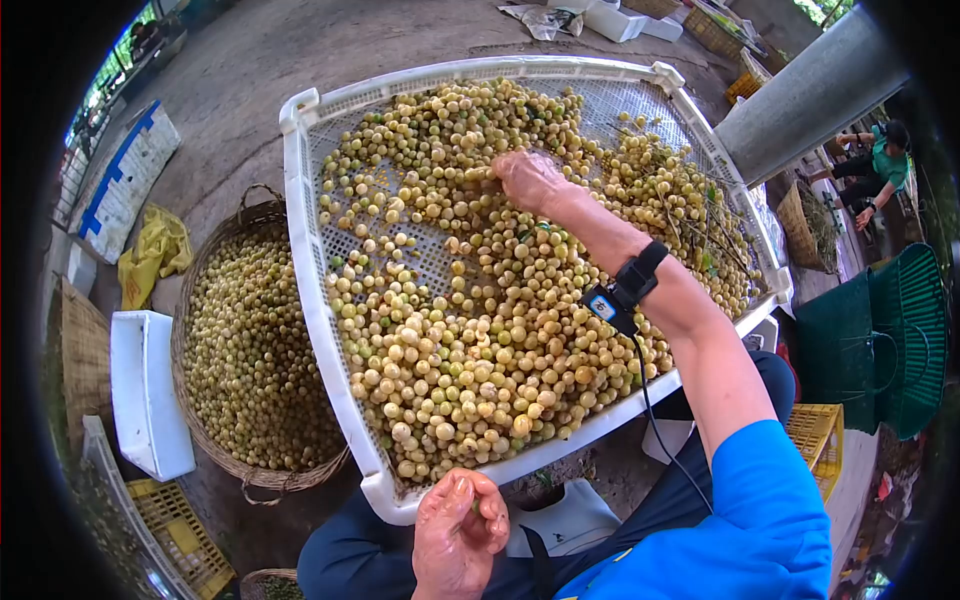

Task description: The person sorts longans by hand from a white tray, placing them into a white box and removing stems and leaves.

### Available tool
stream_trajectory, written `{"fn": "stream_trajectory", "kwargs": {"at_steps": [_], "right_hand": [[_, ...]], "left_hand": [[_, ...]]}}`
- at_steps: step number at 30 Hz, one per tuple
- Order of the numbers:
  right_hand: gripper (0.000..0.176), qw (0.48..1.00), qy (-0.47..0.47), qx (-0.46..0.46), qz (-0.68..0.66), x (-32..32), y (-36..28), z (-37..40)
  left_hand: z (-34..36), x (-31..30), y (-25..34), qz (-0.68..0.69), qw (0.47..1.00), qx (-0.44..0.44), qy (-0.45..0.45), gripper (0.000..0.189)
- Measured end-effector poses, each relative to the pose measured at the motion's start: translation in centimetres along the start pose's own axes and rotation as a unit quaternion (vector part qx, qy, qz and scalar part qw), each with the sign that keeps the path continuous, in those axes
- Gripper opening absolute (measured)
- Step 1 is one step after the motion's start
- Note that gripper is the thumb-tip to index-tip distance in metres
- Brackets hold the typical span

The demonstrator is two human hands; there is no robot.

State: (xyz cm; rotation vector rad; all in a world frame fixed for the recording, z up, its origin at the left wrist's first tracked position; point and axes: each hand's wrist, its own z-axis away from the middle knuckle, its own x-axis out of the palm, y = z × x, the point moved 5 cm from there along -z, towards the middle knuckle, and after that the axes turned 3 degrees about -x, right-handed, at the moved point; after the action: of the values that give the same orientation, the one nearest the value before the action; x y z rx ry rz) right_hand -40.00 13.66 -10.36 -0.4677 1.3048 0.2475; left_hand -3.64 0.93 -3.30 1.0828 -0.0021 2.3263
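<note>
A large white perforated tray [305, 250] rests tilted over my lap, covered with many small round yellow-green fruits [470, 360]. My right hand [528, 180] reaches far across the tray and lies palm down on the fruits near the upper middle; a black strap with a small device sits on that wrist. My left hand [458, 530] is below the tray's near edge, fingers curled around a small green piece, apparently one fruit. Twigs and stems lie among the fruits at the tray's right side.
A round woven basket [255, 215] full of the same fruits stands on the concrete at left, beside a white foam box [145, 400]. Yellow crates [180, 530], green baskets [880, 340] and a grey pillar [810, 95] surround me. Another person [875, 165] sits at the far right.
</note>
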Motion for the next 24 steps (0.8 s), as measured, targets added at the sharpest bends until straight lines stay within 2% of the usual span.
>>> {"fn": "stream_trajectory", "kwargs": {"at_steps": [2,3,6,13,15,16,17,19,20,21,23,24], "right_hand": [[0.016,0.996,0.062,-0.057,0.022,-0.7,-1.5,0.8],[0.016,0.997,0.048,-0.054,0.025,-0.2,-0.7,1.2],[0.016,0.993,0.096,-0.054,-0.047,-0.3,-0.3,0.2],[0.015,0.999,0.040,-0.018,0.013,-0.6,1.4,-0.9],[0.016,0.984,0.143,0.015,-0.104,-2.1,2.4,0.8],[0.016,0.982,0.145,-0.024,-0.114,-2.5,2.2,1.9],[0.016,0.983,0.141,-0.019,-0.114,-2.7,2.3,2.9],[0.014,0.969,0.099,-0.063,-0.218,-4.0,0.8,5.7],[0.013,0.953,0.050,-0.055,-0.293,-4.3,0.3,7.0],[0.013,0.954,0.048,-0.052,-0.292,-5.1,-0.3,8.5],[0.013,0.913,0.002,-0.053,-0.404,-6.2,-2.0,11.8],[0.015,0.891,-0.041,-0.083,-0.445,-6.3,-3.0,13.7]], "left_hand": [[0.0,0.1,0.2,-0.012,1.000,0.016,0.020,0.021],[0.1,0.4,-0.4,-0.004,1.000,0.005,0.025,0.021],[0.0,0.3,-0.1,-0.009,1.000,0.007,0.028,0.021],[-0.2,0.1,-0.2,0.005,1.000,0.001,0.021,0.020],[-0.1,0.1,-0.1,0.007,1.000,0.000,0.018,0.020],[0.0,0.1,0.0,0.007,1.000,0.008,0.016,0.019],[0.2,0.0,0.0,0.007,1.000,0.015,0.013,0.019],[0.5,-0.4,-0.2,-0.007,1.000,0.013,-0.012,0.020],[0.6,-0.3,-0.1,0.004,1.000,0.020,-0.006,0.019],[0.7,-0.3,0.0,0.015,1.000,0.026,-0.001,0.019],[0.8,-0.5,0.0,0.012,1.000,0.026,-0.009,0.019],[0.9,-0.4,0.1,0.010,0.999,0.035,-0.013,0.019]]}}
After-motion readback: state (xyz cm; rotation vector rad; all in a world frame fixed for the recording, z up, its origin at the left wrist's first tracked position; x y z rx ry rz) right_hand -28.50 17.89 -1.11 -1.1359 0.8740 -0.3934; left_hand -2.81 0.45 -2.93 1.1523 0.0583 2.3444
